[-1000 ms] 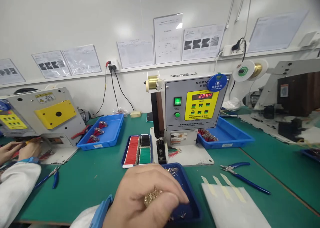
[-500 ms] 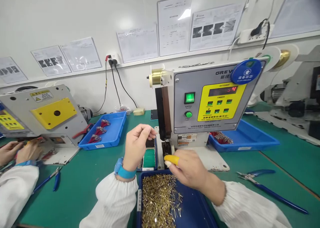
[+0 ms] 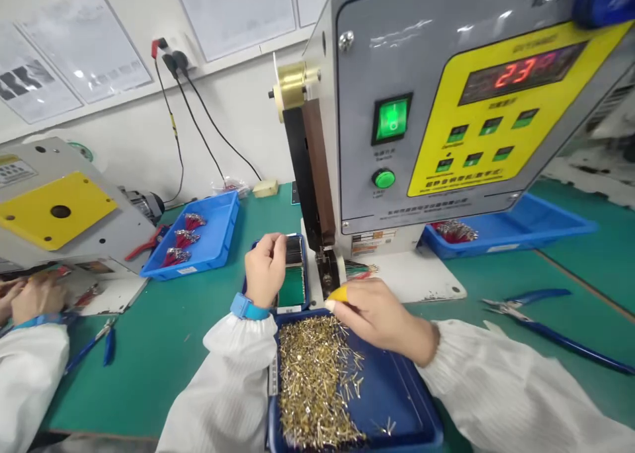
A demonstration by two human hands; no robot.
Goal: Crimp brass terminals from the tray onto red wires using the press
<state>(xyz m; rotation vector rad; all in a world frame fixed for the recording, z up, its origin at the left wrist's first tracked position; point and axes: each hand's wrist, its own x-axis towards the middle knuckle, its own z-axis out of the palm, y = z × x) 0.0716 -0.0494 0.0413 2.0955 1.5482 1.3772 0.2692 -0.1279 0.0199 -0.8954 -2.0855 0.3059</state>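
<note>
My left hand (image 3: 266, 268), with a blue wristband, is over a small tray (image 3: 282, 309) of black wires (image 3: 294, 249) and green wires (image 3: 292, 288). Its fingers are curled together; anything between them is hidden. My right hand (image 3: 380, 317) is beside the working head (image 3: 326, 271) of a grey machine (image 3: 367, 195). A yellow finger cot (image 3: 340, 294) covers one fingertip, pressed against the thumb. What this pinch holds is too small to make out. Below both hands, a dark blue tray (image 3: 391, 387) contains many small gold metal pins (image 3: 312, 380).
Wire ends (image 3: 361, 268) show behind the working head. Blue-handled pliers (image 3: 540, 324) lie at right. A blue bin (image 3: 526, 221) holds red wire bundles; another bin (image 3: 213, 241) stands left. A co-worker's hands (image 3: 34, 301) are at a neighbouring machine (image 3: 69, 208).
The view has moved nearer the machine. My left hand has lowered to the wire tray. My right hand stays by the working head, where wire ends now show. The display digits have changed.
</note>
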